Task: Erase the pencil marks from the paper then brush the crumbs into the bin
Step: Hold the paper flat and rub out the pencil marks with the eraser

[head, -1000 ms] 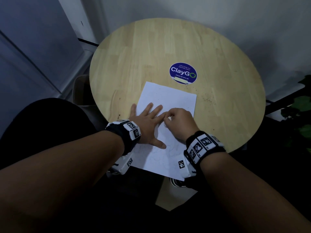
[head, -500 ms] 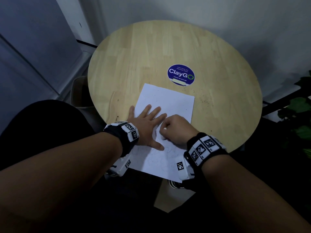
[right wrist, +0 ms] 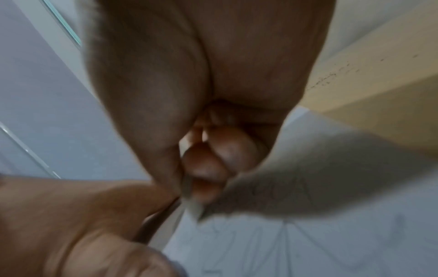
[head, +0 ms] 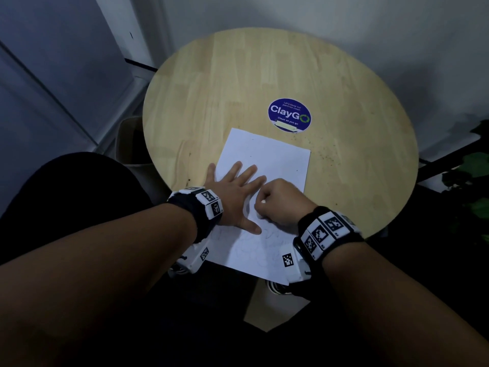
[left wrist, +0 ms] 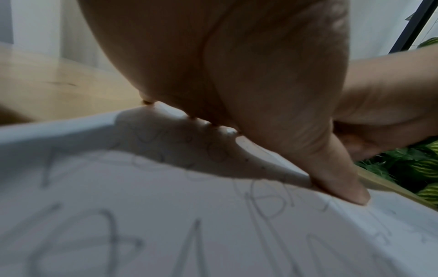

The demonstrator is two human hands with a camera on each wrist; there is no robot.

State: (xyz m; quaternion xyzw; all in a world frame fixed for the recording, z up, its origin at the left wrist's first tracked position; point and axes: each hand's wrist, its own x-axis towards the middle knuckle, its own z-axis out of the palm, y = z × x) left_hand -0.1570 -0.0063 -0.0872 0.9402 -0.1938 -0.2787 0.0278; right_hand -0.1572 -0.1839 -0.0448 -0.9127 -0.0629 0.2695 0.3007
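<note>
The round wooden table (head: 344,83) is carrying the paper (head: 267,157), whose near edge is overhanging toward the person. The left hand (head: 235,197) is lying flat, fingers spread, pinning the sheet. The right hand (head: 280,202), fingers curled around a small white eraser (head: 263,201), has drawn nearer the person than a second ago, so rubbing is advancing toward the pencil marks (left wrist: 111,234) still remaining. Crumbs (head: 328,152) are sitting right of the paper; the bin (head: 129,139) is standing below the table's left edge.

Dim corner with a round pale wooden table (head: 238,83).
A plain grey-white wall (head: 344,19) stands behind it, grey-blue panelling (head: 53,62) to the left, green leafy plant (head: 476,165) at right; a round blue ClayGo sticker (head: 289,115) marks the tabletop.
</note>
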